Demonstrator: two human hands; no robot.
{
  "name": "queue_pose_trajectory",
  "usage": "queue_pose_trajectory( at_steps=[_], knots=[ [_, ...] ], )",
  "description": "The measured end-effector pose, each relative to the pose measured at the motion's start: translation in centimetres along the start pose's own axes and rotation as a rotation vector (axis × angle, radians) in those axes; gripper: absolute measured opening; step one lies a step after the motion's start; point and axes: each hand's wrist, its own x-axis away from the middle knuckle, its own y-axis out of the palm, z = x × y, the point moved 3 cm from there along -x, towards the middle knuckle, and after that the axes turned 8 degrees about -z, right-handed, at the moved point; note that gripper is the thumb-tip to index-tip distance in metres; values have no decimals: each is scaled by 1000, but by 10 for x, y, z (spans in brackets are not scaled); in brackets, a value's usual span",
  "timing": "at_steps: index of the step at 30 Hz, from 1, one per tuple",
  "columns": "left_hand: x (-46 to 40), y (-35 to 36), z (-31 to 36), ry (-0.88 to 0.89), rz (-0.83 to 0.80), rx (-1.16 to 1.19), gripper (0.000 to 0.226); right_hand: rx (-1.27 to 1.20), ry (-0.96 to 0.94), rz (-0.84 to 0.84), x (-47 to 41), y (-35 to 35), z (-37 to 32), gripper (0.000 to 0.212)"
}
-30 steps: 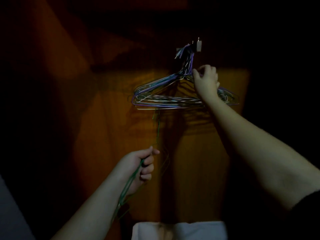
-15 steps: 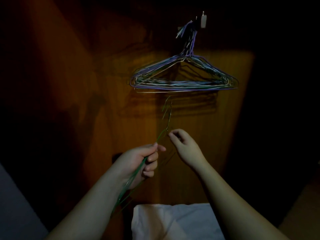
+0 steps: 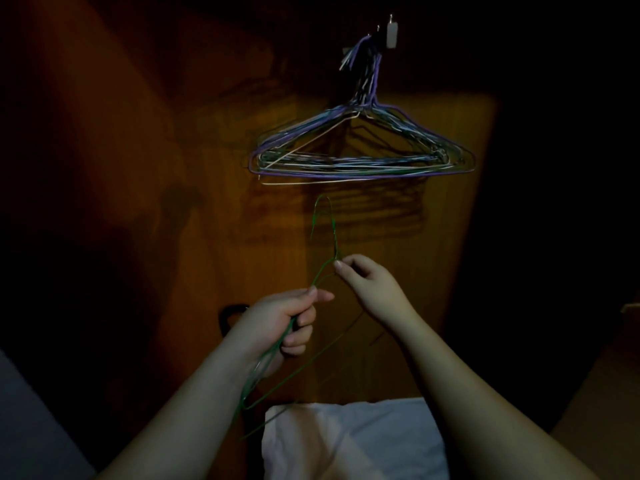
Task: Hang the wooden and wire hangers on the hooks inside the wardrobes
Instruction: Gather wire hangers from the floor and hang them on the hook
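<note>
The green hanger [image 3: 323,233] is thin wire, its hook curving upward just below a bundle [image 3: 360,150] of purple, white and green wire hangers that hangs from a hook [image 3: 391,34] on the wooden panel [image 3: 242,220]. The light is dim: the green wire fades against the dark lower down, and how many green hangers there are is unclear. The left hand [image 3: 284,323] grips the wire in curled fingers. The right hand [image 3: 367,282], just beside it, pinches the neck below the hook. White cloth [image 3: 346,441] lies at the bottom edge.
</note>
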Motion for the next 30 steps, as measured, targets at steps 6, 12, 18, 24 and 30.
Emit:
queue_pose_trajectory(
  at_steps=[6, 12, 18, 24, 30],
  knots=[
    [-3, -6, -2, 37, 120, -104, 26, 110, 48, 6, -6, -15, 8, 30],
    [-6, -17, 1, 71, 228, -134, 21, 201, 92, 13, -8, -27, 21, 32],
    [-8, -24, 4, 90, 195, -151, 26, 203, 137, 52, -5, -39, 35, 32],
    [-11, -26, 6, 94, 193, -120, 26, 159, 132, 192, -14, -72, 29, 34],
    [-19, -39, 17, 114, 234, -88, 27, 88, 74, 349, -39, -121, -17, 34]
  ],
)
